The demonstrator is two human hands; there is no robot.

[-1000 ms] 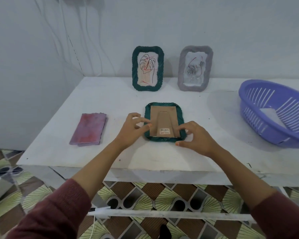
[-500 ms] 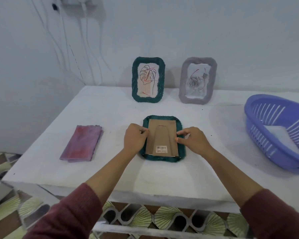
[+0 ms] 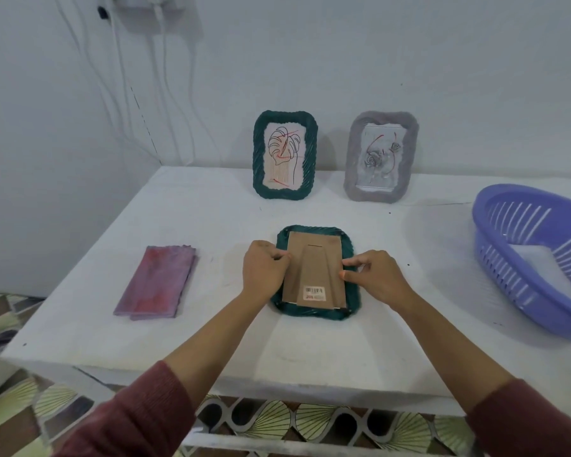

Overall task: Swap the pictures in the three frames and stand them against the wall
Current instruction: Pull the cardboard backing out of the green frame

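Worktop (image 3: 310,354): white, set against a white wall (image 3: 376,61).

Item 1: face-down green frame (image 3: 310,314) lies flat at the centre of the worktop, towards the near edge. Its brown backing board (image 3: 314,258) faces up, with the easel leg folded flat and a barcode sticker (image 3: 314,293) at the near end.

Left hand (image 3: 264,273): fingers curled tight against the left edge of the backing board. Whether they grip anything cannot be told.

Right hand (image 3: 373,278): thumb and forefinger pinch at the right edge of the backing board; the other fingers are curled.

Item 2: upright green frame (image 3: 285,155), with a leaf drawing, leans on the wall.

Item 3: grey frame (image 3: 380,156), with a rose drawing, leans on the wall just to its right.

Other: folded pink-purple cloth (image 3: 157,282) left of the hands; purple basket (image 3: 515,278) at the right edge.
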